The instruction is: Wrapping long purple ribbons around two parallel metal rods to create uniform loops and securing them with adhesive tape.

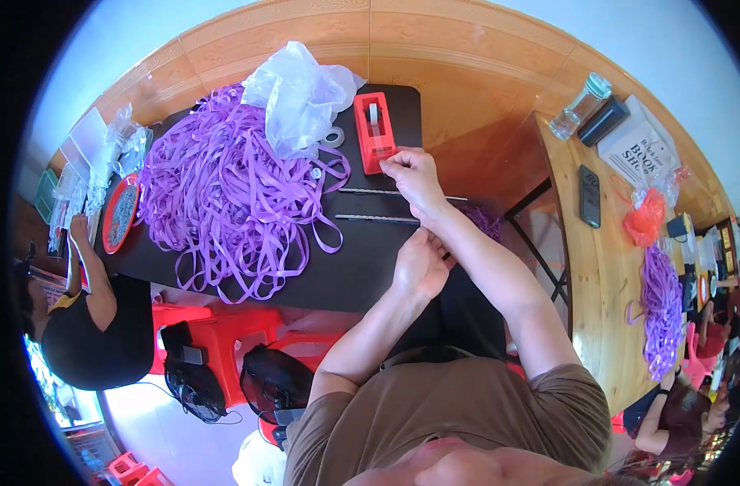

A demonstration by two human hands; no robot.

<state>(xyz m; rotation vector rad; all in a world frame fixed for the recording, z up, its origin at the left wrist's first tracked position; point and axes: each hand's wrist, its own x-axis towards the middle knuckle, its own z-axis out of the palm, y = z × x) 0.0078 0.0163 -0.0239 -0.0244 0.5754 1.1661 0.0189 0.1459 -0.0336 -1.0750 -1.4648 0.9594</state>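
My right hand (416, 178) reaches to the front end of a red tape dispenser (363, 121), thumb and forefinger pinched together at its edge. Anything between those fingertips is too small to make out. My left hand (423, 266) is below the right wrist at the table's near edge, its fingers curled and partly hidden, so what they hold does not show. Two thin silvery strips (358, 217) lie on the dark table (337, 271) beside the hands. To the left is a large heap of purple ribbon (224, 178), with a crumpled clear plastic bag (293, 97) on top.
A tape roll (333, 137) lies by the dispenser. At far left, a person (94, 316) reaches beside a red tray (120, 215) of small grey pieces. Red stools (232, 340) stand below. The wooden table (585, 267) at right bears a phone (590, 197), bottle and purple ribbon.
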